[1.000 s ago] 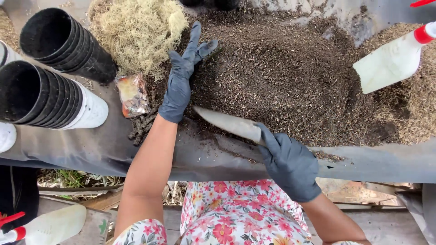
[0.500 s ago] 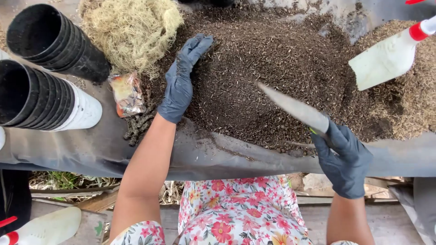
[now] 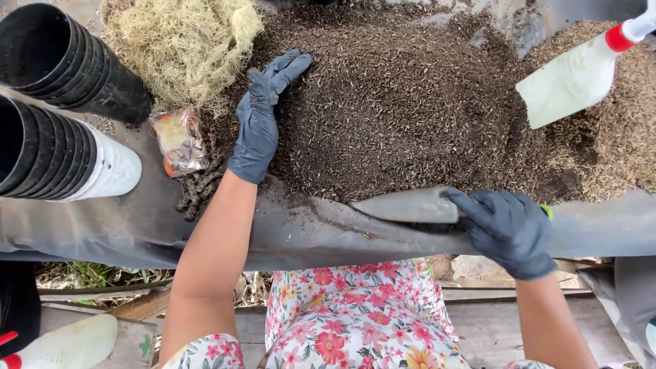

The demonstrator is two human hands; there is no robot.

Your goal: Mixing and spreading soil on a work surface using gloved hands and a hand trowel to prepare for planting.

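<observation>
A big heap of dark potting mix [image 3: 410,102] lies on a grey sheet [image 3: 137,225]. My left hand [image 3: 263,116], in a dark glove, rests flat on the heap's left side with fingers stretched out. Gloved the same way, my right hand [image 3: 509,229] grips the handle of a grey trowel [image 3: 406,205]. The blade lies almost flat along the heap's near edge, pointing left.
Two stacks of black pots [image 3: 48,102] lie on their sides at the left. Pale dry moss [image 3: 181,41] sits at the top left, a small plastic packet [image 3: 179,140] below it. A white scoop with a red collar [image 3: 574,75] rests on lighter husk at the right.
The trowel has swung from pointing up into the heap down to lying flat along its near edge. My left hand has stayed on the mix.
</observation>
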